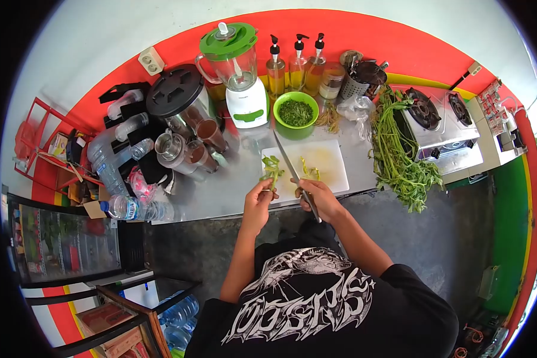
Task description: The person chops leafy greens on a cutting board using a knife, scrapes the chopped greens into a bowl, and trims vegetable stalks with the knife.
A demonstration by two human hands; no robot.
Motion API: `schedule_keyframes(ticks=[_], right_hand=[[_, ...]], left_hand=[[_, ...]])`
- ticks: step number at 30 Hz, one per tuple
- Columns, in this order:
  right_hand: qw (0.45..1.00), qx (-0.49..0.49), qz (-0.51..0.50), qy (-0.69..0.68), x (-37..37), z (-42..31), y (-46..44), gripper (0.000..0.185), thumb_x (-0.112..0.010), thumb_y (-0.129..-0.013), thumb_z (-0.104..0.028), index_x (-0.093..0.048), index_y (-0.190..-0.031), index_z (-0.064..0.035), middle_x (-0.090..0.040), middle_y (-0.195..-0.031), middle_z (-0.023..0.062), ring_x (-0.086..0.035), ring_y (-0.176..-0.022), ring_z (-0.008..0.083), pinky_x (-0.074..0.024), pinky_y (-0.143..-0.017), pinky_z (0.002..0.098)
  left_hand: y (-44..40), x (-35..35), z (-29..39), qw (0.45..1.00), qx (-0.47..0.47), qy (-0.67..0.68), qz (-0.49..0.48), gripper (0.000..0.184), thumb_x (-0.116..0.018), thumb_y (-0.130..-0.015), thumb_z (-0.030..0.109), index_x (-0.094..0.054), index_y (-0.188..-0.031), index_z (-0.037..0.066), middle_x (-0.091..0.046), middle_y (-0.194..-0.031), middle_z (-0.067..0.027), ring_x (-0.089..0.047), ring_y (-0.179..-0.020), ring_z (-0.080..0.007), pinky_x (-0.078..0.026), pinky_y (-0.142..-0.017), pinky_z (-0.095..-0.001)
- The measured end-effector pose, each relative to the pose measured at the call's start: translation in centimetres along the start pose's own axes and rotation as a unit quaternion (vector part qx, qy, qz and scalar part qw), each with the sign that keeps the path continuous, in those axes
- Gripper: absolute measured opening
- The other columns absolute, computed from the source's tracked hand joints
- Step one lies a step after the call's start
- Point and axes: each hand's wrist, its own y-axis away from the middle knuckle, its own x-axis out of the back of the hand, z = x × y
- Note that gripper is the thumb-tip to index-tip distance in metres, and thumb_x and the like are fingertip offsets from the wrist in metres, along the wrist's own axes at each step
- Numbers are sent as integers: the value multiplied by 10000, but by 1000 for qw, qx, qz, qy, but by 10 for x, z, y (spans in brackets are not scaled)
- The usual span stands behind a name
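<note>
My left hand (260,201) is closed around the stems of a small bunch of leafy greens (272,167), held over the left edge of a white cutting board (334,162). In my right hand (323,200) is a kitchen knife (289,162), gripped by its handle with the long blade slanting up and left across the board. Some yellowish-green stem pieces (309,171) lie on the board near the knife. Just behind the board stands a green bowl (296,132) filled with chopped greens (295,112).
A blender (244,101) and several pump bottles (297,64) line the back wall. Long leafy stalks (398,152) hang over the counter's front edge beside a gas stove (444,119). Dark-filled glasses (211,136) and a water bottle (124,207) stand left. A plastic bag (357,109) lies behind the board.
</note>
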Motion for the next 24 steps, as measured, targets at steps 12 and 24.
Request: schedule_keyframes(ticks=[12,24], right_hand=[[988,-1,-143,-56,-42,4,28,366,-464,-1088,-275,-550,-1377,-68,-575,-852,-3,-457,-575,71,-365,-522,227],[895,230,42,380,-60,31,63,593,-674,-947,-154,-461,-1488,-37,-623,-908,104,-554,-669,133,-499,-652,322]], left_hand=[[34,15,5,998,16,-51,-31,252,-593,-1000,97,-684,-1186,-47,-726,-988,-75,-630,-877,-122,-494,-802,-270],[49,-5,23,972,-111,-207,22,160,-687,-893,57,-708,-1017,-43,-732,-920,-122,-661,-762,-171,-507,-703,-308]])
